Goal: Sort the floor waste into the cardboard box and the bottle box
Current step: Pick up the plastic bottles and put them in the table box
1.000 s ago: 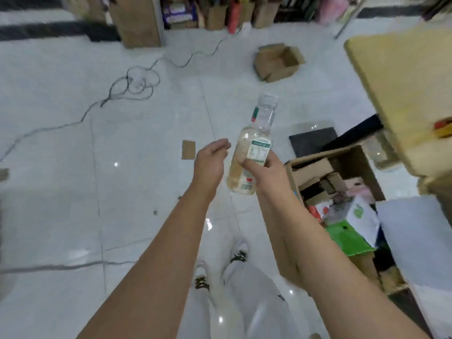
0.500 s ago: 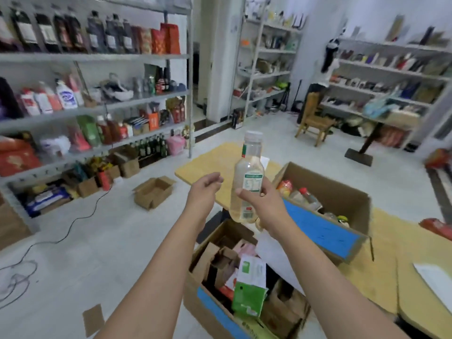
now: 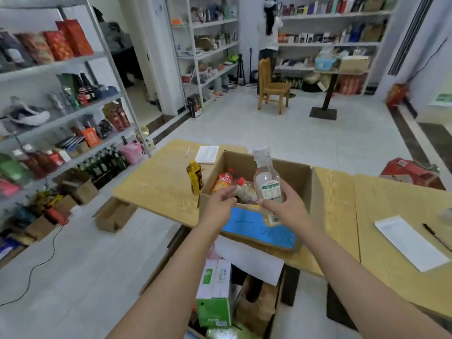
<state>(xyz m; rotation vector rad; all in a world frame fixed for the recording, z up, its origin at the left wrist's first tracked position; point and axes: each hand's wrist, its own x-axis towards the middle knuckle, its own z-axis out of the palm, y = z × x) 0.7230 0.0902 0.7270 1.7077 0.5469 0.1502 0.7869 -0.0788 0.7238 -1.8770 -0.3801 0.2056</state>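
Right hand: my right hand has its fingers and thumb curled round the lower half of the clear bottle, a firm wrap over the label.
Left hand: my left hand holds nothing. Its fingers are loosely bent, and it hangs just beside the bottle over the near rim of the box.
Clear bottle: upright, cap on top, looks empty. It is above the near edge of the bottle box, not yet inside it.
Bottle box: it sits on the wooden table and already holds a few bottles, among them an orange-labelled bottle.
Cardboard box: the cardboard box stands on the floor below the table edge. It holds a green-and-white carton and brown card pieces.
Done so far: I judge both boxes partly filled, so the sorting is well under way.
Step in hand: I am delivering this bottle. It only needs lowering past the rim and letting go.
Left to do: a small open carton lies on the floor by the table corner and may belong with the cardboard. A yellow bottle stands on the table just left of the bottle box, outside it.
Cannot tell: the floor near my feet is mostly out of view, so I cannot say how much waste remains.
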